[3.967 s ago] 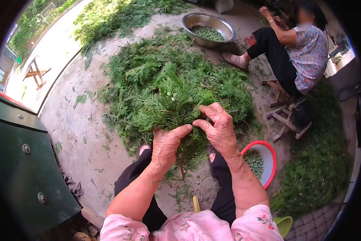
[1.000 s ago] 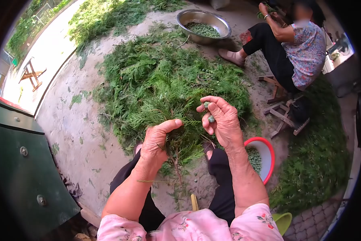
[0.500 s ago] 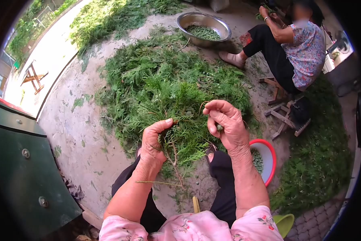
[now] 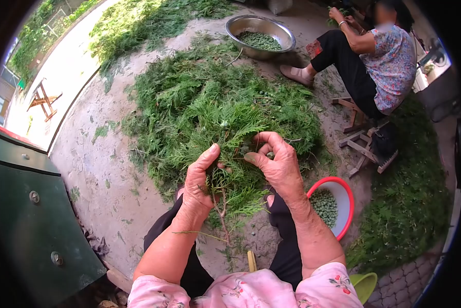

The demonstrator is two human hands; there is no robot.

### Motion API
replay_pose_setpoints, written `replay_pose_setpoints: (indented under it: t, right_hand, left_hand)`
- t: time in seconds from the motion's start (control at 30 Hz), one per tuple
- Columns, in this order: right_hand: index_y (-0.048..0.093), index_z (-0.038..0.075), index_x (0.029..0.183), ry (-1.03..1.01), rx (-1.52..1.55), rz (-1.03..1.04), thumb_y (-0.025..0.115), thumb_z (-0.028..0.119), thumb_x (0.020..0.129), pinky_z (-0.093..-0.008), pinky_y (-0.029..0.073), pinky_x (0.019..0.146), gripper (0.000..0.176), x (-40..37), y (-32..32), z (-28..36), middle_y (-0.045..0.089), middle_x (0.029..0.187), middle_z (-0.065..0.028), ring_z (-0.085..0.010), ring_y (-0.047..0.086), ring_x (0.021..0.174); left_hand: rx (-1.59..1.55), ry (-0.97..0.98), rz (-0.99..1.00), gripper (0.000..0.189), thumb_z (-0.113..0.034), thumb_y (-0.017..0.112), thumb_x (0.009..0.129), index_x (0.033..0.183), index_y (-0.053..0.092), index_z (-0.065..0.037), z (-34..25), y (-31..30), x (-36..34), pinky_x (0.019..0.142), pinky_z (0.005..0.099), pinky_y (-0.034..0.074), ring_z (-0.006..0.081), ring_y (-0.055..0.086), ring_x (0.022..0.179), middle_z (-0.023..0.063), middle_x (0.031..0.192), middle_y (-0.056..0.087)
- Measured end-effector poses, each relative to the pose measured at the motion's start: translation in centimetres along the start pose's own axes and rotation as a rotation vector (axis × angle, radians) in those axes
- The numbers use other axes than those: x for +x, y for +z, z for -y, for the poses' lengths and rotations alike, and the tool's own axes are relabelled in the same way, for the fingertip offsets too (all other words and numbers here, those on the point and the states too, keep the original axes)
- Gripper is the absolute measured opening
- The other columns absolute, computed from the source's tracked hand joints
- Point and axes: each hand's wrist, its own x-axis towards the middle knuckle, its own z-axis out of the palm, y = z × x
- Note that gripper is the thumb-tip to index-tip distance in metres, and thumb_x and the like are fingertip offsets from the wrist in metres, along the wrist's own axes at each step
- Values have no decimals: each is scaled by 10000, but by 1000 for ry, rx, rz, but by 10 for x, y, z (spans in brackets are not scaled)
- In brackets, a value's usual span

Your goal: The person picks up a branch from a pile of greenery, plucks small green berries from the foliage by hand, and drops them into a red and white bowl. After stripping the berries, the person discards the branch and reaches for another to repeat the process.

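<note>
My left hand (image 4: 198, 177) is wrapped round the stem of a leafy green branch (image 4: 224, 192), whose sprigs spread between my two hands. At the right side of the branch, the thumb and forefinger of my right hand (image 4: 275, 159) come together at the foliage, with a small green cone showing among the curled fingers. One pale cone (image 4: 224, 123) sits near the branch's top. Beyond my hands lies a heap of green cuttings (image 4: 174, 102). To the right of my right forearm stands a white bowl with a red rim (image 4: 350, 205), holding small green cones.
A metal basin (image 4: 289, 47) with green cones stands at the back. A seated person (image 4: 389, 66) at the right holds a sprig beside wooden stools (image 4: 361, 146). More greenery (image 4: 405, 205) covers the right side. A dark green panel (image 4: 30, 226) is at the left.
My right hand has moved left and down to the branch. The sprigs in my left hand have shifted upward, and more of the red-rimmed bowl shows.
</note>
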Motion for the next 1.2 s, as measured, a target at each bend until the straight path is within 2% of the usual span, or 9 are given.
replay_pose_setpoints:
  t: [0.13,0.2,0.3,0.5,0.67,0.77,0.83,1.03,1.2]
  right_hand:
    - [586,26,979,62,46,118,735,121,717,-230,404,527,316,2,-5,0,559,685,-1,-63,489,580]
    - [571,22,969,354,467,228,709,102,761,-182,325,419,262,2,-8,8,545,707,13,-17,405,475]
    - [565,37,961,373,612,212,689,82,780,-157,248,347,224,3,-8,1,536,704,20,4,361,427]
    - [574,29,930,386,646,228,680,155,805,-155,267,363,206,4,-8,-3,527,688,34,-4,380,435]
    - [580,32,889,433,706,222,681,219,812,-164,272,364,226,1,-5,-5,522,657,39,-6,392,437]
    - [565,50,831,290,483,193,676,252,816,-169,280,361,232,-1,-1,-2,517,643,34,-11,395,434]
    - [518,77,793,335,491,188,641,324,835,-156,265,359,279,-1,0,-3,485,643,26,-27,406,437]
    - [516,78,793,538,811,201,599,374,856,-162,276,371,314,0,-11,-4,495,653,10,-41,434,458]
    - [518,59,918,464,846,242,599,266,869,-168,313,385,227,2,-12,-3,531,726,-13,-54,481,519]
  left_hand:
    - [11,-30,-16,278,-182,590,834,1035,571,9,-1,13,-6,695,345,552,215,645,729,122,903,650]
    - [39,-56,-7,310,-170,595,823,1063,564,24,0,8,-4,724,349,550,226,649,789,137,958,646]
    - [154,-73,-39,290,-153,606,804,1027,578,30,-3,12,-8,696,338,552,215,650,754,136,920,649]
    - [269,-102,-115,268,-106,628,762,980,585,44,-3,11,-7,679,349,560,221,653,714,142,872,651]
    - [355,-34,-98,253,-83,643,755,967,598,46,0,14,-9,654,332,554,209,651,709,129,861,653]
    - [367,-42,-106,247,-64,654,745,958,603,49,2,14,-8,649,326,551,202,647,700,122,850,654]
    - [391,-3,-124,224,-15,663,735,942,610,53,4,15,-7,577,281,542,178,639,657,101,823,653]
    - [476,-27,-137,247,-73,683,719,932,620,33,-1,17,-9,567,272,539,160,636,654,96,821,654]
    - [409,-3,-193,223,-103,687,722,902,638,19,-2,17,-9,527,230,499,130,600,602,71,811,652]
